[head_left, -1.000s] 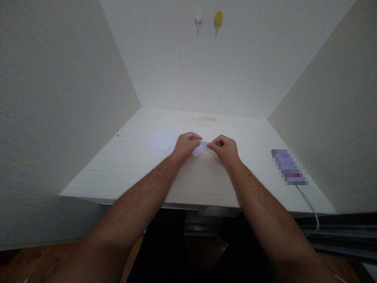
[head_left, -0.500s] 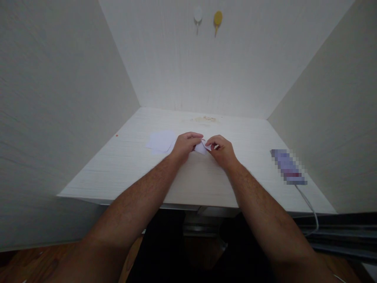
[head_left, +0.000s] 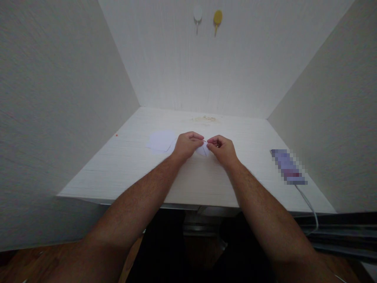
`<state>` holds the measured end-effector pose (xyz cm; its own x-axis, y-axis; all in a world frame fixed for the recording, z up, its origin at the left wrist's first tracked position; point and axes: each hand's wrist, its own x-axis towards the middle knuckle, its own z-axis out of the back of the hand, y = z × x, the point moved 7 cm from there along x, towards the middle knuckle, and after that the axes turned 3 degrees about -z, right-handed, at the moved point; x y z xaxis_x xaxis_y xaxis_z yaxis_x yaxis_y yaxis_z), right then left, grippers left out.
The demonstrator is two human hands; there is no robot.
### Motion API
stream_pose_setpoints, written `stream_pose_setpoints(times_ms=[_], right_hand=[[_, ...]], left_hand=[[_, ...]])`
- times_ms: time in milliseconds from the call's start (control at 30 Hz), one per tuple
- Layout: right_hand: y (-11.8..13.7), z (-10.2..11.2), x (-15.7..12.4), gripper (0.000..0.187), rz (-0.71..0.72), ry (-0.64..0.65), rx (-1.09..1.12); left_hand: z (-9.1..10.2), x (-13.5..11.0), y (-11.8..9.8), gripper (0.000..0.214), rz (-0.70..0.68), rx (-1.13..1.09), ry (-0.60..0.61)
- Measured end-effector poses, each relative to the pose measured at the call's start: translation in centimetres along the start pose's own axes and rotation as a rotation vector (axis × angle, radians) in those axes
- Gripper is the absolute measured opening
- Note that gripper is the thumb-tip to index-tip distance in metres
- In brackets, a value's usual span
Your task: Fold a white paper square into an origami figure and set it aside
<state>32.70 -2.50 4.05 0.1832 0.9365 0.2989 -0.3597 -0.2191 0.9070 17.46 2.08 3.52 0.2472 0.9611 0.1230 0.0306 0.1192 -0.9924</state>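
Both my left hand [head_left: 187,145] and right hand [head_left: 223,150] pinch the white paper [head_left: 201,150] between fingertips; I judge it light, easily creased, best held by its edges. Left of the left fingers lie loose sheets [head_left: 161,140].

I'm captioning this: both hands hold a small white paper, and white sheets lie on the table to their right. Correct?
Wrong side: the head view shows the white sheets on the table left of the left hand and right hand, which do hold the small white paper.
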Motion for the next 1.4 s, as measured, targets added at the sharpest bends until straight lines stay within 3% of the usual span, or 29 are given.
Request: stream_pose_setpoints(times_ms=[200, 467, 567, 733, 867, 1400], right_hand=[[-1.0, -0.5, 0.1, 0.019, -0.152, 0.093, -0.011], [-0.7, -0.3, 0.2, 0.018, -0.147, 0.101, -0.075], [-1.0, -0.2, 0.2, 0.018, -0.155, 0.074, -0.116], [-1.2, 0.3, 0.4, 0.019, -0.171, -0.041, -0.036], [-0.9, 0.4, 0.4, 0.018, -0.152, -0.109, 0.016], [-0.2, 0.6, 0.4, 0.012, -0.093, -0.150, 0.019]], left_hand=[[-0.3, 0.0, -0.1, 0.016, -0.068, 0.067, 0.022], [-0.2, 0.1, 0.0, 0.014, -0.096, 0.092, -0.026], [-0.4, 0.0, 0.2, 0.020, -0.034, 0.049, -0.006], [-1.8, -0.6, 0.8, 0.018, 0.112, 0.023, 0.149], [-2.0, -0.6, 0.5, 0.018, 0.094, -0.010, 0.145], [-1.9, -0.7, 0.4, 0.033, 0.038, 0.107, 0.153]])
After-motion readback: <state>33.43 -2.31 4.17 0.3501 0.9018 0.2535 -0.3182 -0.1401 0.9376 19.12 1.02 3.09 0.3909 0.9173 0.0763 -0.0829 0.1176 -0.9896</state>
